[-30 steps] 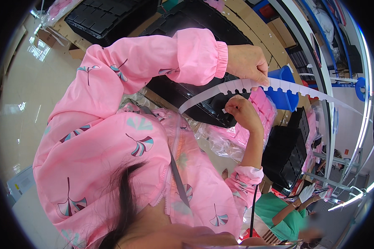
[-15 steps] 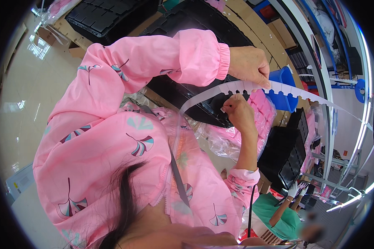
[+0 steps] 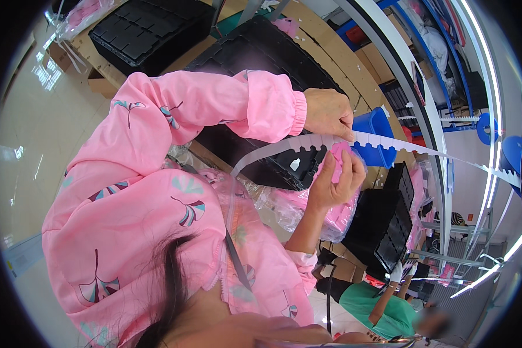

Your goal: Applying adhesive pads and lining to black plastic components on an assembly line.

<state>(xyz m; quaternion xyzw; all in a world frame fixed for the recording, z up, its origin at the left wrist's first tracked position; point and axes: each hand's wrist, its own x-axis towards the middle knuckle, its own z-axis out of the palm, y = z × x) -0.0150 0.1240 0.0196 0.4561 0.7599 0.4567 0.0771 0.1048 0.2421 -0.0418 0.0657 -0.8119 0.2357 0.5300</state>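
A long white strip (image 3: 261, 152) with a notched edge, resembling label tape, arcs across in front of me. My left hand (image 3: 330, 113) pinches it near the middle between thumb and fingers. Just below, my right hand (image 3: 343, 178) grips a small folded pink packet (image 3: 341, 152) against the notched edge; its exact kind is unclear. A small white tag-shaped piece (image 3: 295, 165) lies on the black crate (image 3: 278, 165) to the left of my right hand. Beneath that hand, a clear plastic bag of pink packets (image 3: 337, 223) is partly hidden.
Behind my left hand stands a blue bin (image 3: 380, 130). More black crates (image 3: 151, 35) sit on the wooden table (image 3: 325, 43), and another black crate (image 3: 377, 223) is at right. Strip ends near blue reels (image 3: 488, 127). A person in green (image 3: 371, 307) works at lower right.
My right hand has turned palm up and now holds the pink packet; before, it pinched a small white bit. A white piece now shows on the crate. My left hand has shifted slightly left and down.
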